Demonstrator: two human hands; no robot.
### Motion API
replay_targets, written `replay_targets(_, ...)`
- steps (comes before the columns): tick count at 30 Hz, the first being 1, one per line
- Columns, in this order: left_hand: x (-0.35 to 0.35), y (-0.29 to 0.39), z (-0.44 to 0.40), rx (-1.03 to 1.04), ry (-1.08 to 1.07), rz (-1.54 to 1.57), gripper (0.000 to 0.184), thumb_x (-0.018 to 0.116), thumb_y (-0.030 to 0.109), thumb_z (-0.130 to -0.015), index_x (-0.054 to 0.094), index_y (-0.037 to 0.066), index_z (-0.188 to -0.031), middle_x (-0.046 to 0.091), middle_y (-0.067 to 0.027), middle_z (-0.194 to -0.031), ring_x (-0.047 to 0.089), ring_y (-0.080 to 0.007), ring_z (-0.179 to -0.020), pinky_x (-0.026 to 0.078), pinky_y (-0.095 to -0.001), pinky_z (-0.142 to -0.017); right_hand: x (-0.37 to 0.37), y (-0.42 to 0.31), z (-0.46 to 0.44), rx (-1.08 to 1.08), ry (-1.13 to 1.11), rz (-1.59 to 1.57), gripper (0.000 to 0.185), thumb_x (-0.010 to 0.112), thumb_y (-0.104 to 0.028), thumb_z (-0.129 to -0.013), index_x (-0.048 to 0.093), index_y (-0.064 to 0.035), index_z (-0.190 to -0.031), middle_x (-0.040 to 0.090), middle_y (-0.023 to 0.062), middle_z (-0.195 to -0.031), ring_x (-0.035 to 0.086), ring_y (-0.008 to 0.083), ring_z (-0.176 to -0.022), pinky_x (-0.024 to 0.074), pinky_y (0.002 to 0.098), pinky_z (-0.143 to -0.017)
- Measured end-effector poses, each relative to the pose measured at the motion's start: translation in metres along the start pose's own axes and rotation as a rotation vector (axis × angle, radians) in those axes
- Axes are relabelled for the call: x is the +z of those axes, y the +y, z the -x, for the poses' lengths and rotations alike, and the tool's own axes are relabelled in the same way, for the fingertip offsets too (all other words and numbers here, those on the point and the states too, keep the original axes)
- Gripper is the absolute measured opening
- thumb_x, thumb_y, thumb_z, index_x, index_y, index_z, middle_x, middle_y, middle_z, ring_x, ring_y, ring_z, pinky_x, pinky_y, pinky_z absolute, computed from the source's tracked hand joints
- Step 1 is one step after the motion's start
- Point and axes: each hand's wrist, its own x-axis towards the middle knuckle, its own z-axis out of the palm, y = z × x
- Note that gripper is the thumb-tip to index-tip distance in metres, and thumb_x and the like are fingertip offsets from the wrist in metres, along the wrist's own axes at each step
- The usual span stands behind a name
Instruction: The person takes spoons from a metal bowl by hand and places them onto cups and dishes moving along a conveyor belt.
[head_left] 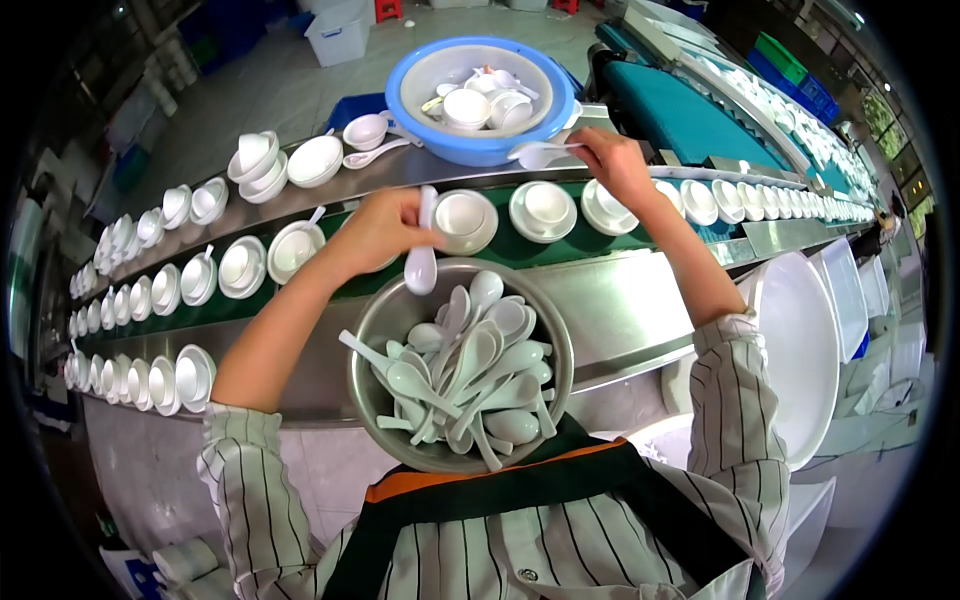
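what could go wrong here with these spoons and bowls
Handles of the heaped spoons jut past the rim of the steel bowl, so a nudge might tip one out. The left hand holds a spoon that could slip. The right forearm crosses near stacked bowls and may bump them.

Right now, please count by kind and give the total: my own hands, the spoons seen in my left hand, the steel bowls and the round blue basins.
Hands: 2 (left hand, right hand)
Spoon in left hand: 1
Steel bowl: 1
Round blue basin: 1
Total: 5
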Motion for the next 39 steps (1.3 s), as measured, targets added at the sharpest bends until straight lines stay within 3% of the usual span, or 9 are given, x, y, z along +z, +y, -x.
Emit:
replay_targets(2,-0.011,-0.008,-0.03,0.11,0.285,-0.176,0.02,0.075,0.013,-0.071,0.061,-0.001,-0.077,0.059,-0.0068,-0.061,0.051,-0.0105,-0.053,0.041,-0.0284,-0.05,0.018,0.022,0.008,-0.012,-0.021,0.069,0.008,0.061,-0.014,-0.082,0.059,-0.0076,-0.086,0.063,0.0101,-0.078,0.061,0.031,-0.072,0.0481,0.0389,-0.06)
replay_targets(6,-0.015,-0.045,-0.081,0.071,0.456,-0.52,0.024,0.073,0.022,-0.07,0.063,0.001,-0.079,0.065,-0.0171,-0.076,0.063,-0.0334,-0.071,0.047,-0.0423,-0.062,0.063,0.04,0.023,0.105,-0.119,-0.155,0.011,0.064,-0.016,-0.081,0.061,-0.0089,-0.089,0.065,0.0094,-0.08,0.063,0.0299,-0.074,0.0496,0.0381,-0.064)
replay_targets(13,0.004,-0.102,-0.107,-0.016,0.128,-0.689,0.027,0.071,0.031,-0.074,0.066,0.005,-0.077,0.065,-0.0177,-0.076,0.063,-0.0342,-0.074,0.048,-0.0442,-0.066,0.074,0.053,0.025,0.229,-0.139,-0.277,0.015,0.068,-0.016,-0.079,0.066,-0.0113,-0.093,0.067,0.0094,-0.088,0.064,0.0303,-0.08,0.0496,0.0379,-0.07)
replay_targets(20,-0.026,-0.103,-0.093,0.23,0.255,-0.87,0.026,0.063,0.029,-0.082,0.066,0.003,-0.077,0.065,-0.0151,-0.079,0.062,-0.034,-0.076,0.048,-0.0439,-0.066,0.049,0.097,0.022,0.32,-0.426,-0.169,0.014,0.069,-0.017,-0.076,0.069,-0.0154,-0.09,0.068,0.0096,-0.084,0.064,0.0295,-0.081,0.0495,0.0381,-0.073)
replay_targets(23,-0.042,-0.097,-0.079,0.255,0.159,-0.879,0.025,0.062,0.028,-0.083,0.066,0.003,-0.079,0.064,-0.0164,-0.081,0.062,-0.0345,-0.078,0.048,-0.0442,-0.068,0.072,0.089,0.031,0.244,-0.508,-0.121,0.015,0.07,-0.008,-0.073,0.067,-0.005,-0.088,0.066,0.0119,-0.08,0.063,0.0291,-0.075,0.0482,0.0346,-0.068)
replay_targets(26,-0.045,-0.118,-0.068,0.181,0.129,-0.878,0.025,0.061,0.027,-0.084,0.063,0.002,-0.079,0.064,-0.0163,-0.081,0.06,-0.0351,-0.078,0.047,-0.0439,-0.068,0.089,0.08,0.033,0.203,-0.489,-0.14,0.026,0.072,-0.019,-0.073,0.067,-0.012,-0.097,0.067,0.0112,-0.092,0.062,0.0321,-0.086,0.0488,0.0405,-0.077)
replay_targets(31,-0.077,-0.106,-0.044,0.238,0.275,-0.804,0.026,0.06,0.027,-0.085,0.062,0.002,-0.08,0.063,-0.0168,-0.08,0.06,-0.0348,-0.076,0.046,-0.0425,-0.068,0.068,0.018,0.0,0.092,-0.355,-0.083,0.037,0.069,-0.018,-0.076,0.062,-0.0128,-0.111,0.064,0.0137,-0.102,0.061,0.033,-0.09,0.0489,0.0411,-0.079)
replay_targets(37,-0.072,-0.155,-0.027,-0.007,0.068,-0.852,0.035,0.067,0.036,-0.079,0.065,0.002,-0.085,0.065,-0.0183,-0.084,0.061,-0.0356,-0.079,0.047,-0.0437,-0.07,0.038,-0.137,-0.039,-0.165,-0.659,-0.421,0.018,0.065,-0.024,-0.079,0.064,-0.0084,-0.088,0.066,0.0105,-0.081,0.064,0.0301,-0.079,0.0505,0.0379,-0.071)
replay_targets(39,-0.073,-0.146,-0.017,-0.107,0.063,-0.928,0.04,0.069,0.04,-0.075,0.065,0.001,-0.084,0.065,-0.0185,-0.086,0.062,-0.0354,-0.081,0.047,-0.0435,-0.071,0.043,-0.177,-0.023,-0.362,-0.872,0.079,0.014,0.063,-0.024,-0.079,0.064,-0.0106,-0.083,0.066,0.0073,-0.077,0.065,0.0273,-0.078,0.0507,0.0369,-0.069)
